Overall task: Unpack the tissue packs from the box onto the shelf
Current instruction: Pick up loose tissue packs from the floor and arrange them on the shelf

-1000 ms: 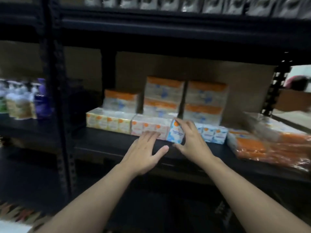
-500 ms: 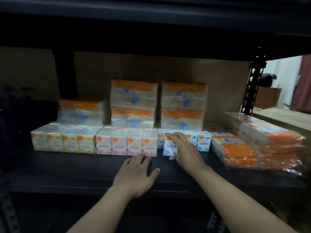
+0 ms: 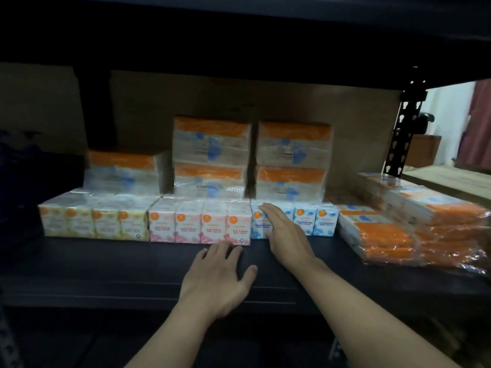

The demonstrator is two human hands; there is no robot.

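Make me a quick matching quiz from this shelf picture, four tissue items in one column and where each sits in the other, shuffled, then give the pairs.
Column one:
1. yellow mini tissue block
2. pink rose scented block
3. blue fragrance free block
4. flat orange packs

Column two:
A. under the right hand
B. far left of the front row
C. far right, lying flat
D. just beyond the left hand fingertips

Pairs: 1-B, 2-D, 3-A, 4-C

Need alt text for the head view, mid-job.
The right hand rests flat on a blue mini tissue pack in the front row of a dark shelf; the left hand lies open on the shelf before the pink packs.
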